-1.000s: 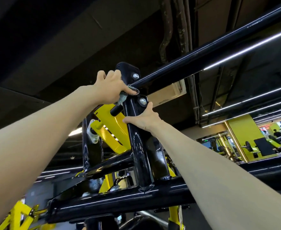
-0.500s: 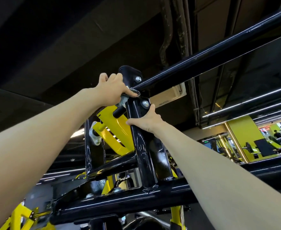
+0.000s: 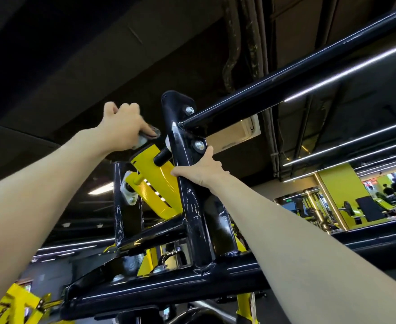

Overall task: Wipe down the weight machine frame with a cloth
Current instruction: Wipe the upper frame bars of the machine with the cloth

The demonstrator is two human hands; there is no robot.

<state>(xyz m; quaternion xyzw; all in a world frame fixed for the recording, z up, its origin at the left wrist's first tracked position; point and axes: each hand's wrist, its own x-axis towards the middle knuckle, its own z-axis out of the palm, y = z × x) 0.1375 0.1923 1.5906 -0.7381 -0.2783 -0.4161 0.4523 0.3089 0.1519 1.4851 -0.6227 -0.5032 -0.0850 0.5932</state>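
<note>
Grey cloth [image 3: 146, 137] bunched in curled left hand [image 3: 119, 127], just left of black upright post [image 3: 192, 206], not touching; right hand [image 3: 201, 168] wrapped round post below bolt [image 3: 199, 145].

Black weight machine frame [image 3: 169, 291]: an upright post [image 3: 192, 206] stands welded on a horizontal tube. A round bar [image 3: 285, 80] meets the post between two bolts [image 3: 189, 110]. A threaded stud [image 3: 163, 156] projects leftward. The right hand [image 3: 204, 169] grips the post just below the lower bolt.
</note>
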